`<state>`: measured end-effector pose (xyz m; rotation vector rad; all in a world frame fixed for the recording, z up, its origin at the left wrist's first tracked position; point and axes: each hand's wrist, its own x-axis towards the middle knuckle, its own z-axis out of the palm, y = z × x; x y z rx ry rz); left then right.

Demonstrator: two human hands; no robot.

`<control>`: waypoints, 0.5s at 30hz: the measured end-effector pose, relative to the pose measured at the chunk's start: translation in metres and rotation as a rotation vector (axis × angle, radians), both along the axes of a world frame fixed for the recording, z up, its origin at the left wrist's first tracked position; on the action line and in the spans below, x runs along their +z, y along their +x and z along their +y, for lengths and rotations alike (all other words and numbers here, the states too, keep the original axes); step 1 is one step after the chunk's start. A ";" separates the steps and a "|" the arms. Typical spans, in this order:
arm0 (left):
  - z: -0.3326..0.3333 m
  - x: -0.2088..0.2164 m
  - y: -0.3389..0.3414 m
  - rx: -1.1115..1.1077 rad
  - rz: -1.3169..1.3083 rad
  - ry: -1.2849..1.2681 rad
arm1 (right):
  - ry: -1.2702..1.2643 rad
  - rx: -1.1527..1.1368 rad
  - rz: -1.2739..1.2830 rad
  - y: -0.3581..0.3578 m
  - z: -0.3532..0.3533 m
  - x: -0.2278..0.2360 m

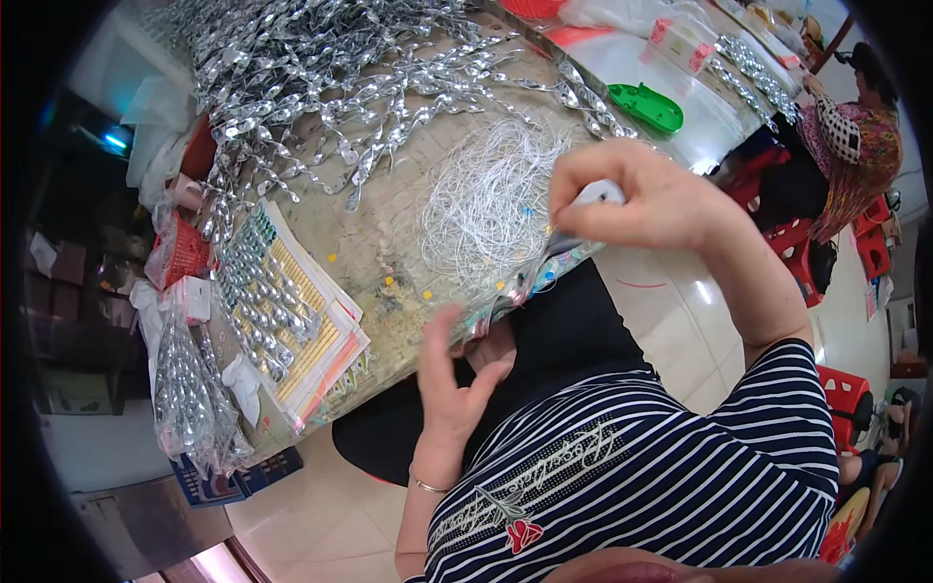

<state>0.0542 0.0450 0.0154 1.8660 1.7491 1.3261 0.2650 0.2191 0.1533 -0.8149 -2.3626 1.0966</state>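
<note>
My right hand [646, 199] is raised over the table's near edge, its fingers curled around a small white-and-grey object [598, 192]. A grey part reaches down below the fingers; blur hides its exact kind. My left hand [452, 384] is in front of the table edge, a little blurred, with thumb and forefinger spread apart and nothing plainly held. Between the hands, a shiny see-through strip [520, 291] runs along the edge; I cannot tell whether it is loose or part of the table cover. Beyond them lies a loose tangle of silvery-white thread [486, 199].
A large heap of twisted silver foil strands [330, 58] covers the table's far side. At left, more strands lie on a yellow ribbed mat [292, 301], beside a clear bag of silver pieces [194, 389]. A green tray [646, 107] is far right. Another person [850, 146] sits beyond.
</note>
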 end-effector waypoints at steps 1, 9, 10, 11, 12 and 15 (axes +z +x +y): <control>0.001 -0.006 0.002 -0.195 -0.039 -0.098 | -0.099 0.017 -0.068 -0.007 -0.002 0.000; 0.019 -0.009 0.010 -0.115 -0.771 -0.374 | -0.374 -0.085 0.372 -0.031 -0.006 -0.062; 0.028 -0.005 0.011 -0.036 -0.877 -0.266 | -0.387 -0.020 0.336 -0.033 -0.013 -0.076; 0.034 -0.001 0.012 0.047 -0.980 -0.156 | -0.344 0.016 0.307 -0.034 -0.024 -0.091; 0.037 0.002 0.012 0.027 -1.073 -0.147 | -0.405 0.045 0.263 -0.037 -0.036 -0.098; 0.049 0.006 0.018 -0.014 -1.118 -0.076 | -0.582 0.101 0.166 -0.045 -0.063 -0.106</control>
